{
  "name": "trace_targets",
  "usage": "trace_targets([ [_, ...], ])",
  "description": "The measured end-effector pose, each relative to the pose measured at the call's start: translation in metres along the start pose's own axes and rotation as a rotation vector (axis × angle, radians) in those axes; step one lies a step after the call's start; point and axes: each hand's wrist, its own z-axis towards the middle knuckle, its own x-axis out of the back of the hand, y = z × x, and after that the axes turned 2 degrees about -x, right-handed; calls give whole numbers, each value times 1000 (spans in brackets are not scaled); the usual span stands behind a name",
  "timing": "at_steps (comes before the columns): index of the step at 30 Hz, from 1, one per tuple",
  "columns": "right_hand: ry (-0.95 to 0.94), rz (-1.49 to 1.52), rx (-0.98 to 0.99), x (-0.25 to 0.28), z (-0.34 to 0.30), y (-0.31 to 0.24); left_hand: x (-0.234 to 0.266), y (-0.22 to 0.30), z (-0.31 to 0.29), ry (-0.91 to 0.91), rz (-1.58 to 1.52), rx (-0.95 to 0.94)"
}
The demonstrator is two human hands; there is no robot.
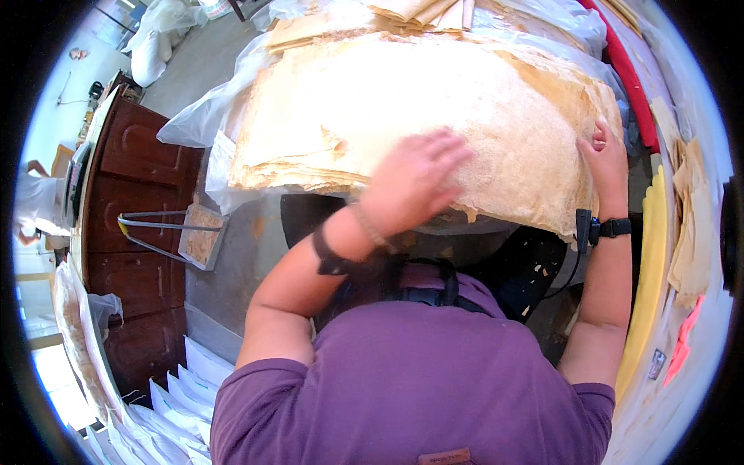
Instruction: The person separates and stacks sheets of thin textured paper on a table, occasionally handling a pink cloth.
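Note:
A thick stack of thin, pale tan sheets (310, 101) with ragged edges lies in front of me, and its top is washed out by bright light. On it rests a large mottled sheet (527, 139), whose near edge droops a little. My left hand (415, 178), slightly blurred, is stretched flat over the middle of the near edge with its fingers extended and nothing held. Along the right edge of the sheet, my right hand (607, 167) has its thumb and fingers curled together in a pinch. What lies between those fingertips is too small to tell.
Clear plastic (198, 116) spreads out from under the stack. Left stand a dark red cabinet (139, 178) and a small board with a metal-bar handle (203, 236). White bags (174, 395) sit lower left. A yellow roll (649, 279) and a red strip (632, 85) run along the right.

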Motion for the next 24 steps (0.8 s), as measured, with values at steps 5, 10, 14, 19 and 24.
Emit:
trace_targets([
  [5,7,-77,15,6,1,-11,29,-30,-32,-4,339,241],
  [10,50,-84,-44,9,4,-20,24,-24,-27,-7,416,228],
  [14,68,7,-36,8,-2,-9,21,-24,-25,-12,429,239],
  [19,105,222,-31,0,6,12,23,-21,-23,-15,445,237],
  [24,-342,911,-276,9,10,17,26,-21,-22,-34,423,223],
])
